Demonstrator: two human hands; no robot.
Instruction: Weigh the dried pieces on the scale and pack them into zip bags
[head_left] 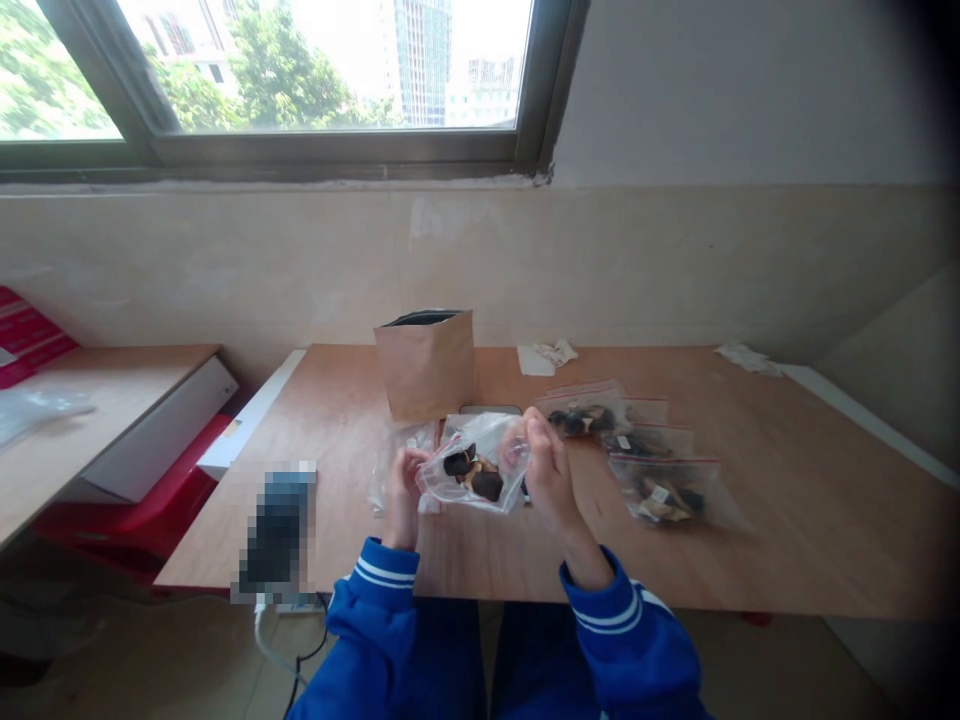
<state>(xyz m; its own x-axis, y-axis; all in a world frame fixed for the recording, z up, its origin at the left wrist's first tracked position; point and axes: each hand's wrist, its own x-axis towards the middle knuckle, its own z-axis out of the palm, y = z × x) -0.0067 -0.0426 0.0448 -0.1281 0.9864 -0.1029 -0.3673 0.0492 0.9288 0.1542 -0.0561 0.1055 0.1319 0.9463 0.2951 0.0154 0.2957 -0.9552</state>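
Between my two hands is a clear plastic zip bag (491, 432), lifted over the table, with dark brown and tan dried pieces (480, 476) inside that look like mushrooms. My left hand (407, 490) is closed on the bag's left edge. At the right edge, the fingers of my right hand (544, 462) are pinched together on the plastic. Behind the bag stands an upright brown kraft paper pouch (425, 368), its top open and dark inside. Another clear plastic bag (386, 465) lies beside my left hand. A flat object behind the held bag is mostly hidden.
Several filled zip bags (667, 497) lie in a cluster on the table (810, 500) to the right. A pixelated phone-like object (277, 530) with a cable sits at the front left. Crumpled tissue (555, 353) is near the wall. A red stool (157, 505) stands at left.
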